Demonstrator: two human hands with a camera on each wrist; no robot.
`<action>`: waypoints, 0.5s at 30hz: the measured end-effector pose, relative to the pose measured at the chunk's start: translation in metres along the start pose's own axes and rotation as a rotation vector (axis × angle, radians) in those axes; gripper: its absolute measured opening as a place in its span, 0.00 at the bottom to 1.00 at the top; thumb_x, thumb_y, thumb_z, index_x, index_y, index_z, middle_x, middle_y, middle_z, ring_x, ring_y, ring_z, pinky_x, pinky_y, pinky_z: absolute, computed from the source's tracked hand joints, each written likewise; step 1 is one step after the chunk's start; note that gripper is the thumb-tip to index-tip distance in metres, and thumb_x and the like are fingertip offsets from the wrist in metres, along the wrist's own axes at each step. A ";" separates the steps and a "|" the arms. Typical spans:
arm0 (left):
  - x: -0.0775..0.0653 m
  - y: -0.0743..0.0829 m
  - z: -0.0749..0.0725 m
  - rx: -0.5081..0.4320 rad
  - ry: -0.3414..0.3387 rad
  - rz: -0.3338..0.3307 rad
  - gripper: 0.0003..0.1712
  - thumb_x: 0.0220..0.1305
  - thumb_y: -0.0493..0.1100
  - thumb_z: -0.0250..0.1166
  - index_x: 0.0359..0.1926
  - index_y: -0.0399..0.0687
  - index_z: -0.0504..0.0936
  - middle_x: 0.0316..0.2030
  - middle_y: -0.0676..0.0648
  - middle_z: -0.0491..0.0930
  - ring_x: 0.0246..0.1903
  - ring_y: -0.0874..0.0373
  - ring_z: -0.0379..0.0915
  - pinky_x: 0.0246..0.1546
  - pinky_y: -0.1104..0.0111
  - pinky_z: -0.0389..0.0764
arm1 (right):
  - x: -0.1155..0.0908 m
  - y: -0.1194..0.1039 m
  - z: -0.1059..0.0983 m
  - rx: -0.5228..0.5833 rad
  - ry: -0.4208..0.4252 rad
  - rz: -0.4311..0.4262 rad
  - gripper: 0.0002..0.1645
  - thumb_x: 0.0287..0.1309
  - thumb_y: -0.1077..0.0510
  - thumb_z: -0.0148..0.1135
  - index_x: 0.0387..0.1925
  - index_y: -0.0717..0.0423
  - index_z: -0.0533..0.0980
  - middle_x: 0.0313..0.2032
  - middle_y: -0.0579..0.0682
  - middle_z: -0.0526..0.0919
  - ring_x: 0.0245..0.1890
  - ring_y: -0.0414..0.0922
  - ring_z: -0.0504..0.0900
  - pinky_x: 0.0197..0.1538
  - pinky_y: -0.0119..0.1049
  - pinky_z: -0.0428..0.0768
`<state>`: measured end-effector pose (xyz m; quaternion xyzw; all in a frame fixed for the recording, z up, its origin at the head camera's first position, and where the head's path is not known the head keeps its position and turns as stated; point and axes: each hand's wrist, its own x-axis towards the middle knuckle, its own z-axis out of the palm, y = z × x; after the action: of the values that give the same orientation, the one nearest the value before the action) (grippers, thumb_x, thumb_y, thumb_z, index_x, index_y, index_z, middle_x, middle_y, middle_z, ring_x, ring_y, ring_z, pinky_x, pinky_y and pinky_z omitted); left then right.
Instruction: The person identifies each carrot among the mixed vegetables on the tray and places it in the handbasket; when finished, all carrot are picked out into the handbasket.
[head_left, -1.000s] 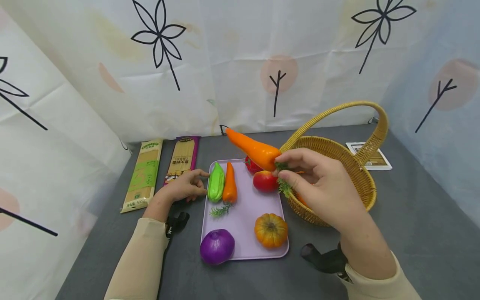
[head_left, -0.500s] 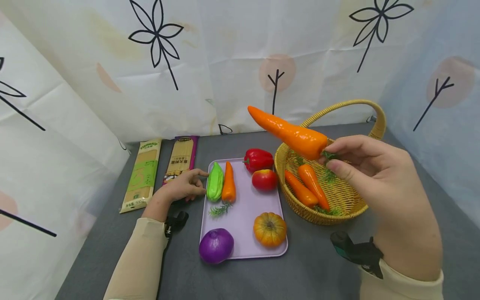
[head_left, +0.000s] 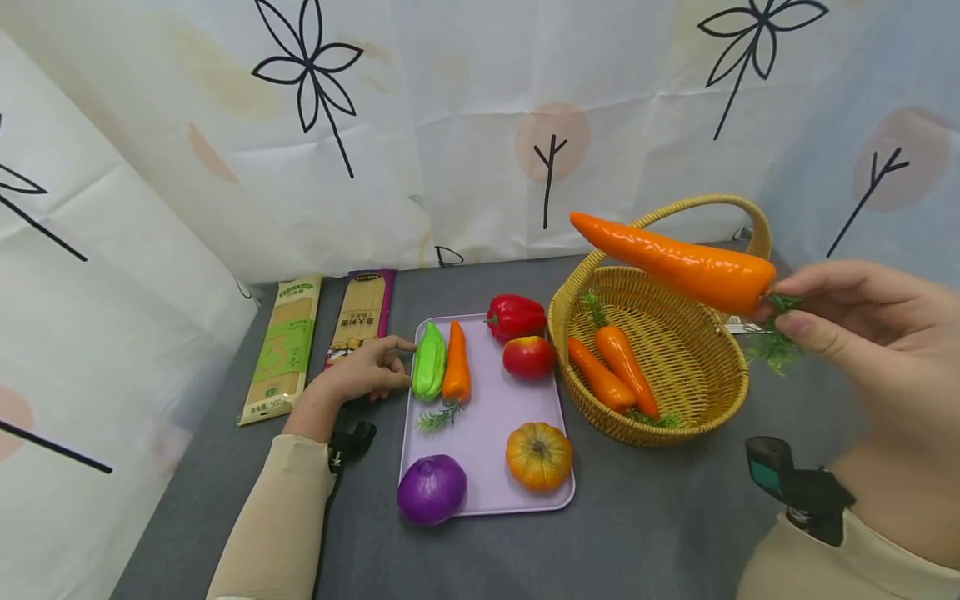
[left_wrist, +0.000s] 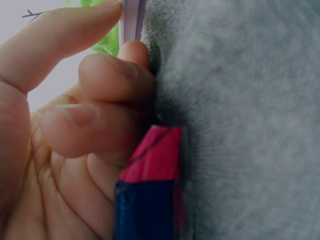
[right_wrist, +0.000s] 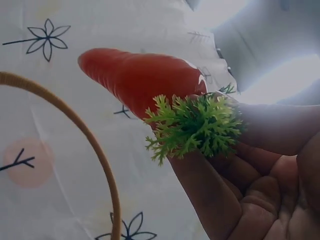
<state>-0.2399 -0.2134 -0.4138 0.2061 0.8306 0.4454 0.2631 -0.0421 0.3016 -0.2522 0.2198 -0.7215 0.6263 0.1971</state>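
My right hand (head_left: 892, 342) pinches an orange toy carrot (head_left: 675, 260) by its leafy green top (right_wrist: 197, 125). The carrot hangs in the air over the right part of the wicker basket (head_left: 731, 400), tip pointing left. My left hand (head_left: 367, 371) rests at the left edge of the lilac tray (head_left: 495, 467), with a fingertip against its rim and the other fingers loosely bent. Beside that hand on the tray lie a green ridged vegetable (head_left: 429, 365) and another carrot (head_left: 456, 367). Two more carrots (head_left: 626, 367) lie in the basket.
On the tray are a red bell pepper (head_left: 516, 317), a red apple-like fruit (head_left: 528, 358), a small pumpkin (head_left: 538, 457) and a purple onion (head_left: 432, 490) overhanging the front-left corner. Noodle packets (head_left: 281, 350) lie at left. The basket's tall handle (head_left: 759, 237) arches above it.
My right hand has carried the carrot rightward from above the tray and basket's left side, uncovering the pepper and the basket's carrots. The left hand has stayed at the tray edge.
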 end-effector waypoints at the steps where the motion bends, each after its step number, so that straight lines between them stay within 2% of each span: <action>1: 0.000 0.000 0.000 0.001 0.000 0.000 0.35 0.67 0.37 0.69 0.71 0.37 0.67 0.27 0.42 0.77 0.18 0.54 0.67 0.21 0.66 0.75 | -0.002 0.003 -0.005 0.052 0.004 -0.015 0.17 0.61 0.84 0.54 0.52 0.81 0.74 0.44 0.57 0.87 0.44 0.44 0.86 0.47 0.24 0.80; 6: 0.000 0.000 -0.001 0.005 -0.002 0.006 0.35 0.67 0.36 0.69 0.71 0.37 0.67 0.27 0.42 0.77 0.17 0.54 0.67 0.21 0.65 0.75 | -0.010 0.013 -0.027 0.162 0.034 -0.052 0.15 0.63 0.83 0.55 0.51 0.86 0.71 0.42 0.61 0.87 0.44 0.47 0.86 0.51 0.26 0.80; 11: 0.000 0.000 -0.001 0.006 -0.005 0.010 0.34 0.67 0.36 0.68 0.71 0.36 0.66 0.27 0.42 0.77 0.17 0.55 0.67 0.21 0.66 0.75 | -0.018 0.021 -0.044 0.161 0.046 -0.040 0.14 0.64 0.81 0.55 0.51 0.82 0.74 0.42 0.59 0.87 0.44 0.45 0.87 0.53 0.25 0.79; 15: 0.000 0.000 0.000 0.005 -0.006 0.010 0.34 0.67 0.36 0.68 0.71 0.36 0.66 0.27 0.43 0.77 0.17 0.55 0.67 0.21 0.66 0.75 | -0.020 0.026 -0.054 0.118 0.006 -0.001 0.14 0.65 0.82 0.51 0.51 0.79 0.74 0.42 0.57 0.87 0.44 0.43 0.87 0.52 0.24 0.78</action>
<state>-0.2398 -0.2137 -0.4133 0.2121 0.8300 0.4439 0.2627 -0.0399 0.3594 -0.2769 0.2293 -0.6827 0.6683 0.1862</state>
